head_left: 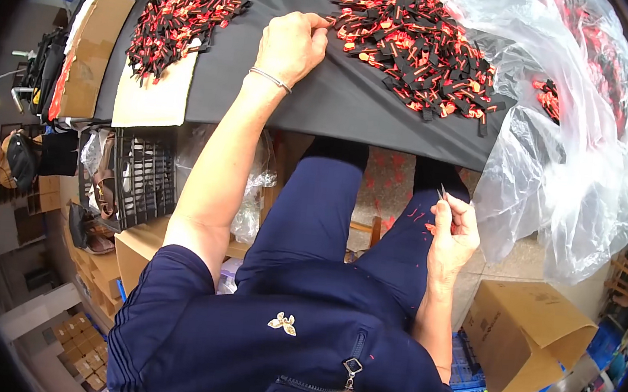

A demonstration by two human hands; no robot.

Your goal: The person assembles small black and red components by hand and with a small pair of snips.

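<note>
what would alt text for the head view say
Seen from above, a seated person's left hand reaches a pile of small red-and-black pieces on a dark table. Their right hand holds a thin metal tool over their lap.

head cam | looks steeply down, close over lap | rim perhaps too warped

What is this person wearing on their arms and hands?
Both forearms are bare, with no gloves on either hand. The left hand has a thin silvery bangle at the wrist. The right hand wears nothing that shows. Short dark blue sleeves with thin pale stripes end near the elbows.
</note>
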